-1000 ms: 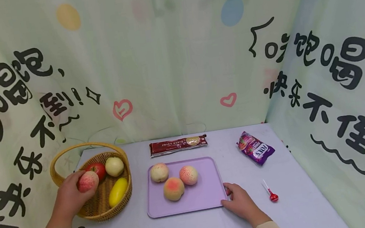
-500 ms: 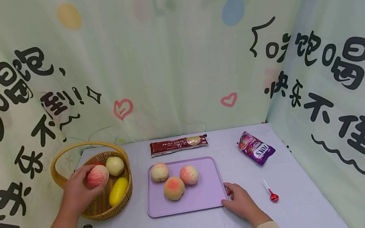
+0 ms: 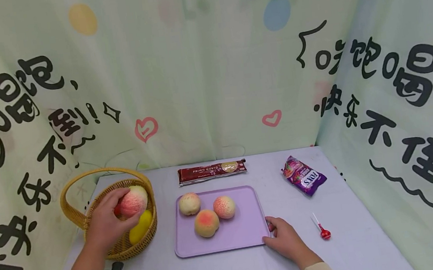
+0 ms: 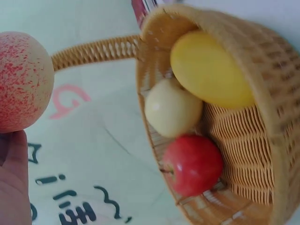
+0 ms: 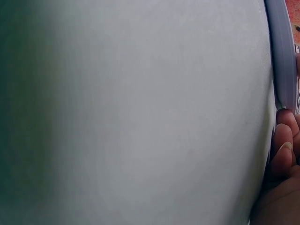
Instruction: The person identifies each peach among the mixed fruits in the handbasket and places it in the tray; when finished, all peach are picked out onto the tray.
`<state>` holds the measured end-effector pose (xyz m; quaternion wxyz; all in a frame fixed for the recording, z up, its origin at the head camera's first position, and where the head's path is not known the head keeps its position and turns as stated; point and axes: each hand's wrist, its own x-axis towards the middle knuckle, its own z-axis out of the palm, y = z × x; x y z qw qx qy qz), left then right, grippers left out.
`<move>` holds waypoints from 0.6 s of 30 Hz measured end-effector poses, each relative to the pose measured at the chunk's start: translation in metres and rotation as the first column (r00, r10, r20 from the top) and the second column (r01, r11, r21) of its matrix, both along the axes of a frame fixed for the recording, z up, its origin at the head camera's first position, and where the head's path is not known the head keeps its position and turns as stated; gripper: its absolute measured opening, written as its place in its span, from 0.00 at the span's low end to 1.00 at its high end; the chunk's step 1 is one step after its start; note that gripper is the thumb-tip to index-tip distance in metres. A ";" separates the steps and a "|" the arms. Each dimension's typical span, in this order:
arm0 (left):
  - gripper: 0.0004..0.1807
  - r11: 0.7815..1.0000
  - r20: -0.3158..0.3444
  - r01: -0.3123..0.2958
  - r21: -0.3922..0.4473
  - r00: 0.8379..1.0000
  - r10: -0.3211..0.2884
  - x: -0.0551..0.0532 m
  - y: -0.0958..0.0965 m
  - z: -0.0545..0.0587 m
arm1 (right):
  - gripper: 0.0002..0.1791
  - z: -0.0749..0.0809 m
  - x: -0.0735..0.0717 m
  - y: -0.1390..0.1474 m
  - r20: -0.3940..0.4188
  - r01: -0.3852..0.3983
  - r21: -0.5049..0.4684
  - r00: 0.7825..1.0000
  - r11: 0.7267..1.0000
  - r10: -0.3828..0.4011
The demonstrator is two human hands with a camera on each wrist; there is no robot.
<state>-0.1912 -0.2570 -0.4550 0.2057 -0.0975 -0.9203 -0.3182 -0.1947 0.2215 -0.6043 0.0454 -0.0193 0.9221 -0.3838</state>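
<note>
My left hand (image 3: 103, 223) holds a pink-speckled peach (image 3: 134, 201) above the wicker basket (image 3: 131, 253). In the left wrist view, the basket contains a red apple (image 4: 194, 164), a pale round fruit (image 4: 172, 108) and a smooth yellow fruit (image 4: 211, 70). From the head, the held peach and hand cover part of these. At the purple tray's (image 3: 244, 230) near right corner, my right hand (image 3: 288, 239) grips the rim with thumb and curled fingers. Lying on the tray are a cream-coloured fruit (image 3: 189, 204), an orange-pink peach (image 3: 206, 223) and a speckled peach (image 3: 224, 207).
A long dark-red spaghetti packet (image 3: 212, 172) lies behind the tray. To the right are a purple snack bag (image 3: 304, 175) and a red lollipop (image 3: 324, 233). The basket's tall handle (image 3: 103, 170) arches over its back. Printed curtains stand behind and beside the table.
My left hand has carried the peach rightward across the basket, from its left side to over the fruits at its right. The right hand and tray have stayed in place.
</note>
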 end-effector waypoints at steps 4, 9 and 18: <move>0.38 0.999 -0.016 0.034 0.006 0.999 -0.034 0.001 0.012 0.002 | 0.35 0.000 -0.001 -0.001 0.008 0.004 0.003 1.000 1.000 -0.004; 0.38 0.996 -0.064 0.086 -0.007 0.994 -0.086 0.001 0.026 0.001 | 0.35 -0.002 -0.001 -0.001 0.014 0.007 0.013 1.000 1.000 -0.007; 0.38 0.982 -0.019 0.184 0.036 0.983 -0.183 0.003 0.058 0.001 | 0.35 -0.001 0.000 -0.001 0.005 0.010 0.010 1.000 1.000 -0.010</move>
